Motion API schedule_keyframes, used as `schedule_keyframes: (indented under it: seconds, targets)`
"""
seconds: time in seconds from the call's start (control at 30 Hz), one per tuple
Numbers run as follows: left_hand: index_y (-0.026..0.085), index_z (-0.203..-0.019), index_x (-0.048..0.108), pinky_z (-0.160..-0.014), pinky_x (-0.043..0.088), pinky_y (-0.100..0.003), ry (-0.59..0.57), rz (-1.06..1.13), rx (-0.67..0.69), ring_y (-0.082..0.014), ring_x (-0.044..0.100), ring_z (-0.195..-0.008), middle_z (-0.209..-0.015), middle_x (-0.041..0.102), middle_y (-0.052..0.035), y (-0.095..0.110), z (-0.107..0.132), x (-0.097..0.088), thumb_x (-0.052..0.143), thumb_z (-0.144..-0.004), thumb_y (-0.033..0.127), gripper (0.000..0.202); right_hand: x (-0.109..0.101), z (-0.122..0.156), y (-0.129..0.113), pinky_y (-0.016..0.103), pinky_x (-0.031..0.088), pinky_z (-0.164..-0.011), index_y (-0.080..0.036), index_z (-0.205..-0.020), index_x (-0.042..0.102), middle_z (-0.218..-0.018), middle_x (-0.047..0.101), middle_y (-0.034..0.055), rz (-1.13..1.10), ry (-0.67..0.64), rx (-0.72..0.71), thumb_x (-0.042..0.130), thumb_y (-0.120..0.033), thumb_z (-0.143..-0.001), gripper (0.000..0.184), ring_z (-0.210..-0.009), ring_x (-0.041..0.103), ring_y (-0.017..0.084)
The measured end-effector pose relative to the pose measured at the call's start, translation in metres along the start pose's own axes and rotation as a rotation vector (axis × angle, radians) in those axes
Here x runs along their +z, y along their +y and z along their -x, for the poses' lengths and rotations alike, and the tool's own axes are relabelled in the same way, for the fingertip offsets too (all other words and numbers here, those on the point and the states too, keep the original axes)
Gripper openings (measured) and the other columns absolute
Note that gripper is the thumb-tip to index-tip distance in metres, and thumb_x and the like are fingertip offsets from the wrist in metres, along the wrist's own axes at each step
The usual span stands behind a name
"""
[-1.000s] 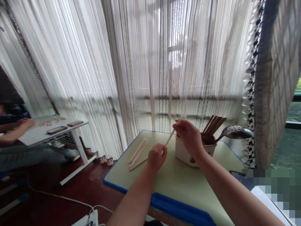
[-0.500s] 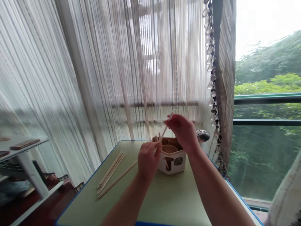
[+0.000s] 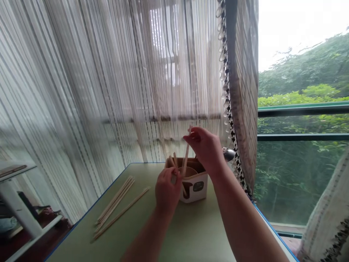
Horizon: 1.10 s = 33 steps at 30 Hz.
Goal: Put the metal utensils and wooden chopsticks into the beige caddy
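Observation:
My right hand [image 3: 205, 147] pinches one thin wooden chopstick [image 3: 186, 154] near its top. That chopstick points down, its lower end at the front left of a white and brown utensil holder [image 3: 200, 194]. At the holder's left rim is my left hand [image 3: 167, 185], thumb and fingertips closed around several chopsticks [image 3: 174, 160] that tilt out of the holder. A stick also shows through the holder's front cutout. To the left, a small bundle of chopsticks [image 3: 116, 200] lies on the table, with a single chopstick [image 3: 122, 214] beside it.
The pale green table [image 3: 196, 233] has a blue edge. A perforated metal ladle head [image 3: 228, 154] shows behind my right wrist. Sheer striped curtains [image 3: 122, 72] hang behind the table, with a beaded strand at right. A white shelf unit [image 3: 20, 203] stands at left.
The view has shifted a little to the right. My right hand's chopstick has gone from slanted to more upright, over the holder. My left hand stays at the holder's rim.

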<state>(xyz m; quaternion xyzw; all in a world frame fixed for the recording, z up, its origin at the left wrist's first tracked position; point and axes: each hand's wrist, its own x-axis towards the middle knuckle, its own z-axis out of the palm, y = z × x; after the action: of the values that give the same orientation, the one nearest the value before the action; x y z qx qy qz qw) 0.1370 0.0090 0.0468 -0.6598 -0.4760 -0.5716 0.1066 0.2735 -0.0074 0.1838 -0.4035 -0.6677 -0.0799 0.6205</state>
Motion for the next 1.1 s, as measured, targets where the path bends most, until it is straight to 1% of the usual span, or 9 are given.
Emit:
schedule_keyframes:
  seconds: [0.13,0.3,0.5,0.6,0.73,0.83,0.9,0.97,1.1]
  targets:
    - [0.014,-0.093,0.061,-0.074,0.046,-0.033,0.043,-0.001,-0.057,-0.0181,0.057,-0.078,-0.085,0.062,-0.0072,-0.006,-0.004,0.002,0.051,-0.081,0.024,0.019,0.013,0.003,0.005,0.025,0.044,-0.064,-0.020,-0.087,0.063,-0.071,0.068,0.0015,0.060,-0.184,0.033,0.063,-0.028,-0.075,0.015,-0.066,0.062,0.014]
    - [0.016,-0.098,0.063,-0.076,0.047,-0.032,0.008,0.082,-0.048,-0.0169,0.057,-0.079,-0.089,0.062,-0.0071,-0.020,-0.008,0.007,0.048,-0.083,0.025,0.022,0.026,0.010,0.007,0.025,0.040,-0.060,-0.018,-0.075,0.065,-0.069,0.067,0.0034,0.196,-0.471,0.067,0.066,-0.025,-0.069,0.009,-0.065,0.061,0.016]
    - [0.016,-0.096,0.064,-0.074,0.047,-0.031,0.032,0.130,-0.055,-0.0167,0.056,-0.080,-0.089,0.061,-0.0071,-0.022,-0.007,0.008,0.052,-0.081,0.025,0.021,0.032,0.017,0.014,0.023,0.036,-0.054,-0.018,-0.070,0.067,-0.066,0.066,0.0037,0.249,-0.680,0.104,0.067,-0.023,-0.066,0.006,-0.060,0.058,0.014]
    - [0.016,-0.094,0.064,-0.073,0.047,-0.030,0.035,0.163,-0.053,-0.0160,0.056,-0.079,-0.087,0.061,-0.0064,-0.020,-0.007,0.007,0.053,-0.081,0.025,0.019,0.033,0.018,0.015,0.022,0.037,-0.055,-0.018,-0.075,0.069,-0.068,0.067,0.0040,0.236,-0.704,0.123,0.067,-0.022,-0.066,0.010,-0.061,0.059,0.014]
    - [0.016,-0.093,0.065,-0.073,0.047,-0.029,0.019,0.196,-0.052,-0.0152,0.057,-0.079,-0.085,0.061,-0.0058,-0.018,-0.007,0.006,0.051,-0.082,0.024,0.019,0.034,0.018,0.017,0.024,0.037,-0.056,-0.017,-0.072,0.068,-0.067,0.067,0.0050,0.257,-0.691,0.090,0.065,-0.024,-0.067,0.008,-0.062,0.059,0.015]
    - [0.017,-0.097,0.065,-0.076,0.047,-0.030,0.006,0.220,-0.044,-0.0157,0.057,-0.082,-0.087,0.061,-0.0058,-0.017,-0.006,0.006,0.050,-0.082,0.021,0.021,0.037,0.018,0.022,0.025,0.039,-0.061,-0.017,-0.077,0.067,-0.074,0.068,0.0070,0.281,-0.604,0.116,0.064,-0.028,-0.069,0.014,-0.069,0.060,0.018]
    - [0.017,-0.098,0.065,-0.078,0.047,-0.031,0.007,0.218,-0.027,-0.0167,0.057,-0.084,-0.089,0.061,-0.0062,-0.017,-0.006,0.006,0.052,-0.081,0.022,0.021,0.039,0.018,0.024,0.026,0.041,-0.065,-0.015,-0.088,0.065,-0.081,0.068,0.0088,0.272,-0.527,0.170,0.062,-0.030,-0.071,0.023,-0.075,0.061,0.019]
    - [0.017,-0.095,0.066,-0.078,0.046,-0.033,0.015,0.200,-0.011,-0.0176,0.056,-0.085,-0.088,0.062,-0.0064,-0.017,-0.006,0.007,0.055,-0.080,0.025,0.020,0.041,0.019,0.026,0.026,0.042,-0.068,-0.014,-0.096,0.063,-0.085,0.068,0.0095,0.227,-0.498,0.208,0.059,-0.028,-0.074,0.027,-0.080,0.061,0.019]
    - [0.017,-0.090,0.067,-0.077,0.046,-0.034,0.013,0.179,0.005,-0.0179,0.055,-0.083,-0.086,0.063,-0.0064,-0.018,-0.006,0.009,0.053,-0.082,0.027,0.018,0.045,0.020,0.026,0.024,0.043,-0.064,-0.016,-0.083,0.067,-0.076,0.069,0.0064,0.086,-0.570,0.198,0.054,-0.021,-0.075,0.016,-0.072,0.062,0.016]
